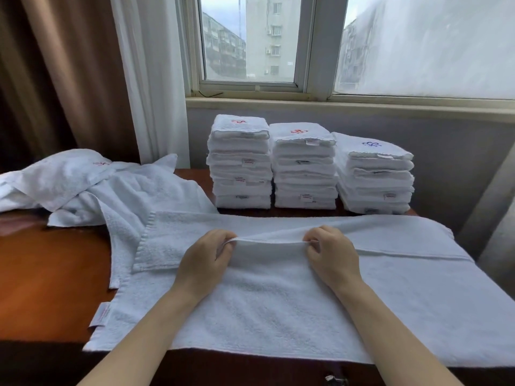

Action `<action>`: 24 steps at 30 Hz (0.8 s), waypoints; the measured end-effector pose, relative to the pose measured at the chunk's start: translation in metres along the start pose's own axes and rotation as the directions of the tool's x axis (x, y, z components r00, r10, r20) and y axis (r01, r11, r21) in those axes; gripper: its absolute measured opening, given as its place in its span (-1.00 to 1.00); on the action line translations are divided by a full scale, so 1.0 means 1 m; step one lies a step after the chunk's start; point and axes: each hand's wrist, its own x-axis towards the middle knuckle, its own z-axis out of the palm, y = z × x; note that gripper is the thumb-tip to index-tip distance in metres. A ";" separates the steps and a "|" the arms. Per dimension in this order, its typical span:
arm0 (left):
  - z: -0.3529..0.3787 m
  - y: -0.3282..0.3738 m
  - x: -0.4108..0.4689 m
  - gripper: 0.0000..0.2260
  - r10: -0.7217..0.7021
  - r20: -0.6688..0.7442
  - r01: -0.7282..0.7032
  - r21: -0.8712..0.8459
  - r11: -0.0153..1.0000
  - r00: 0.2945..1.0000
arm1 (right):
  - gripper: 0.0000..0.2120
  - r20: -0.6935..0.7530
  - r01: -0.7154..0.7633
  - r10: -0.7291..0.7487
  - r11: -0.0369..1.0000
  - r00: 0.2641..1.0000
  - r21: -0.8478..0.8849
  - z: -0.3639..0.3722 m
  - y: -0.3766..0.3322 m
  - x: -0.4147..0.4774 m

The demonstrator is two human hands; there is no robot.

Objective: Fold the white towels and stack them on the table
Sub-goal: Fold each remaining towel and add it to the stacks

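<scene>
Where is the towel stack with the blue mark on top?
In the head view, the blue-marked stack stands rightmost of three, far on the table, beside the middle stack.

Ahead of me a sliding window (320, 45) in a pale frame lets in flat grey daylight. Through its clear pane I see pale apartment blocks (274, 37), while the right-hand pane (432, 45) is hazy and whitish. A beige sill (348, 103) runs beneath it, above a grey wall (451, 151). To my left hang a white sheer curtain (150, 79) and, beside it, a heavy brown curtain (55, 68). The table (47, 274) before me is glossy reddish-brown wood.
</scene>
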 end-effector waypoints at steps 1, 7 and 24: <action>0.000 0.000 0.000 -0.91 -0.007 0.001 0.007 0.001 1.000 1.000 | -0.87 -0.054 0.005 -0.005 1.000 0.999 0.008 -0.002 -0.001 0.000; -0.005 0.006 -0.001 -0.84 -0.078 0.051 0.078 -0.010 0.997 0.996 | -0.85 -0.049 0.013 -0.012 1.000 0.999 0.003 -0.007 -0.004 -0.003; 0.048 0.101 0.032 -0.78 0.306 0.352 -0.346 0.056 0.936 0.885 | -0.65 -0.024 -0.102 0.103 0.993 0.994 0.055 -0.058 0.056 -0.020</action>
